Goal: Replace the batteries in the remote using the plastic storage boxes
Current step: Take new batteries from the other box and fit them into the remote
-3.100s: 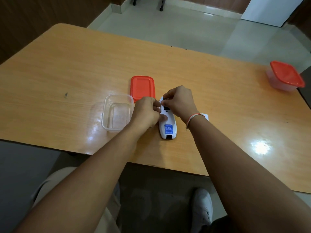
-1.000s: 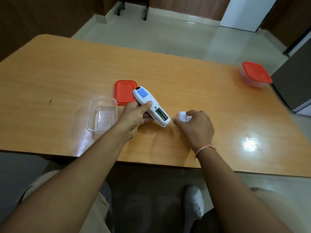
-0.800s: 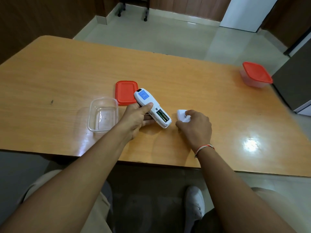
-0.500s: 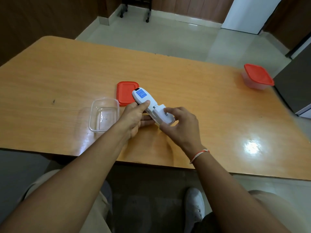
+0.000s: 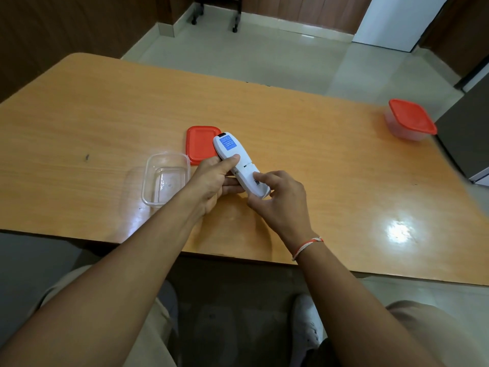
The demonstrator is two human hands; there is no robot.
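Observation:
A white remote point(image 5: 234, 157) with a blue label on its back is held face down just above the wooden table point(image 5: 79, 123). My left hand point(image 5: 211, 181) grips its middle, thumb on the back. My right hand point(image 5: 277, 200) holds the near end, with the thumb pressing the white battery cover, which sits over the compartment; no batteries show. An open clear plastic box point(image 5: 165, 178) stands empty to the left of my left hand. Its red lid point(image 5: 199, 143) lies flat behind the remote. A second clear box with a red lid point(image 5: 410, 120) stands closed at the far right.
A grey cabinet point(image 5: 465, 128) stands right beside the table's far right corner. The table's near edge runs just under my forearms. My knees and a white shoe point(image 5: 307, 324) show below the table. A bright light reflection lies on the table's right side.
My right hand picked up the white battery cover from the table and brought it onto the remote's open compartment; the batteries are now covered. My left hand kept holding the remote.

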